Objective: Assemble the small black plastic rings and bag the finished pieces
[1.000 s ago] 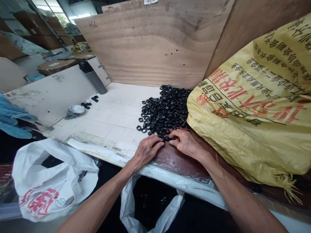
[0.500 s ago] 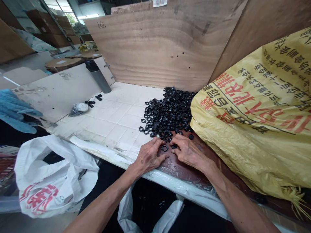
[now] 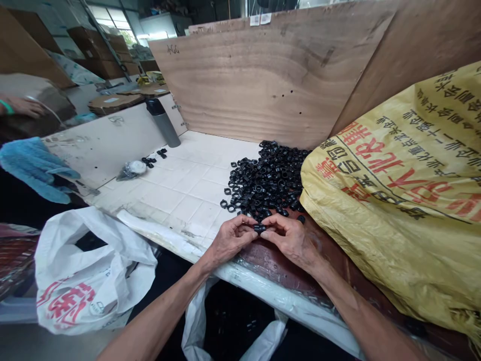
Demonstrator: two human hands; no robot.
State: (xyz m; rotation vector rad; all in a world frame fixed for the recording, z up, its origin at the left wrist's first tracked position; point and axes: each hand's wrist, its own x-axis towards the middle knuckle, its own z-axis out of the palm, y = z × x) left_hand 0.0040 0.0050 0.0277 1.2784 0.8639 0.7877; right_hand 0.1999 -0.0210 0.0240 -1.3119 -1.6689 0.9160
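Note:
Between my two hands is a small black plastic ring piece (image 3: 259,228), held just above the brown surface near the table's front. My left hand (image 3: 233,236) pinches its left side with thumb and forefinger. From the right, the fingertips of my right hand (image 3: 288,235) close on the same piece. Whether it is one part or two pressed together, I cannot tell. Just beyond my fingers lies a heap of black plastic rings (image 3: 265,175), with a few loose ones at its left edge.
A yellow woven sack (image 3: 394,200) lies against the heap's right side. Wooden boards (image 3: 263,75) wall the back. On the left stand a grey bottle (image 3: 165,125) and a small plastic bag (image 3: 131,170). White bags (image 3: 93,301) hang below the edge. Another person's hand (image 3: 26,106) shows far left.
My hands have come together and raised a black piece between them; the loose ring on the brown surface is no longer there. The view has shifted slightly, and another person's hand appears at far left.

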